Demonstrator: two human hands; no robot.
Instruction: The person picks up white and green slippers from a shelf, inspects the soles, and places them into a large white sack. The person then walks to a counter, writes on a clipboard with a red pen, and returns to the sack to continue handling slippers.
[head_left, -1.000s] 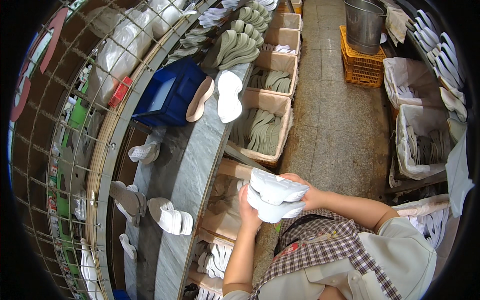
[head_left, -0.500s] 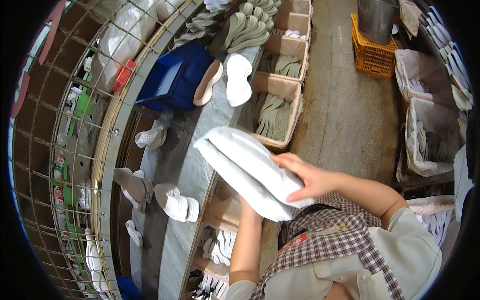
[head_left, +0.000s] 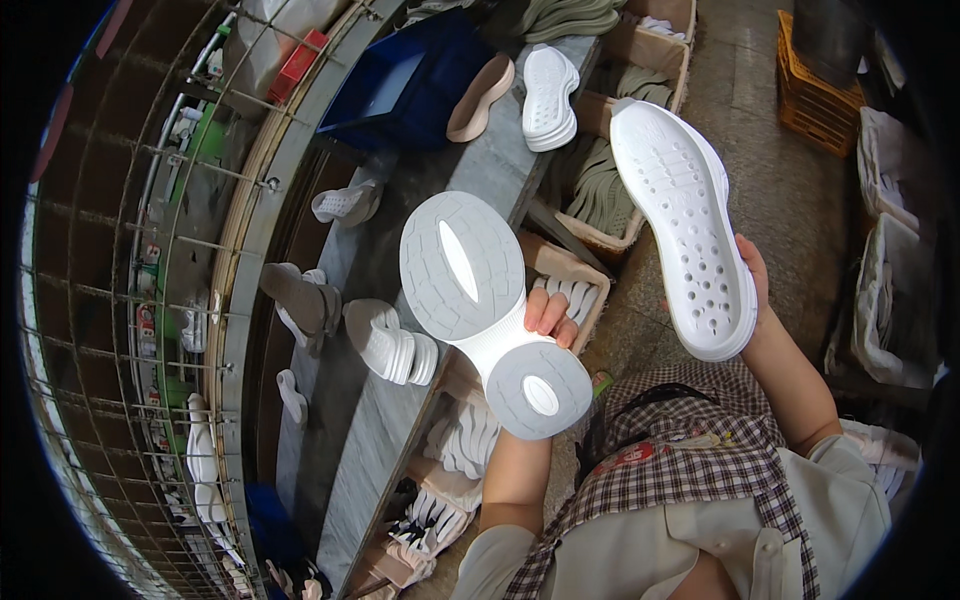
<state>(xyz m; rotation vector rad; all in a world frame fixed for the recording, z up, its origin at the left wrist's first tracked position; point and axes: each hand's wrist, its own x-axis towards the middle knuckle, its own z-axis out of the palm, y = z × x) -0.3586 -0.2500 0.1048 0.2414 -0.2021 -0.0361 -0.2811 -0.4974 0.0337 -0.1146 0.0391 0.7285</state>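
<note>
My left hand (head_left: 549, 314) grips a white shoe sole (head_left: 487, 308) by its narrow waist, its grey-patched tread turned up toward me. My right hand (head_left: 752, 285) holds a second white sole (head_left: 683, 223) from behind, its inner side with many small holes facing me. The two soles are held apart, side by side, in front of my chest above the edge of the grey workbench (head_left: 360, 440).
On the bench lie a stack of white soles (head_left: 392, 343), a blue bin (head_left: 405, 82), a tan sole (head_left: 480, 85) and a white sole (head_left: 549, 98). Cardboard boxes (head_left: 590, 225) of grey insoles stand below. A wire rack (head_left: 150, 290) curves at left. An orange crate (head_left: 815, 95) and white baskets (head_left: 885, 290) sit at right.
The soles were held stacked together in both hands; now they are separated, one in each hand, raised closer to my face and turned flat toward me.
</note>
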